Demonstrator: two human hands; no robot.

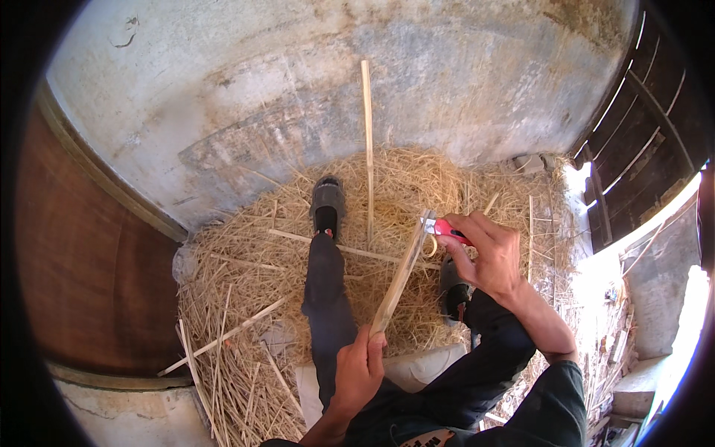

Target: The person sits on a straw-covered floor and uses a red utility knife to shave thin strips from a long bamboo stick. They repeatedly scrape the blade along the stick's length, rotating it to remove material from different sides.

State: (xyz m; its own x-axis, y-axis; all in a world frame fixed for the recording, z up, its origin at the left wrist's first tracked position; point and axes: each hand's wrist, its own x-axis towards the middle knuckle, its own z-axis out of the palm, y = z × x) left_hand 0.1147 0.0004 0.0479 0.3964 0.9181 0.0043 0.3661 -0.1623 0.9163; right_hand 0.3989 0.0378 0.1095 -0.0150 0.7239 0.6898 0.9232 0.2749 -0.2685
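My left hand (359,376) is closed round the near end of a pale wooden strip (399,287), which slants up and away to the right. In my right hand (488,253) is a red utility knife (451,230), its silvery front end touching the strip near the far end. A thin curled shaving (432,247) hangs beside the strip just below the blade. The exact edge of the blade is too small to make out.
Straw-like shavings (417,175) cover the ground around my feet, with loose strips (237,333) strewn to the left. One long strip (368,134) leans against the stained wall (298,82). A brown door panel (97,261) is at left; dark wooden boards (640,127) stand at right.
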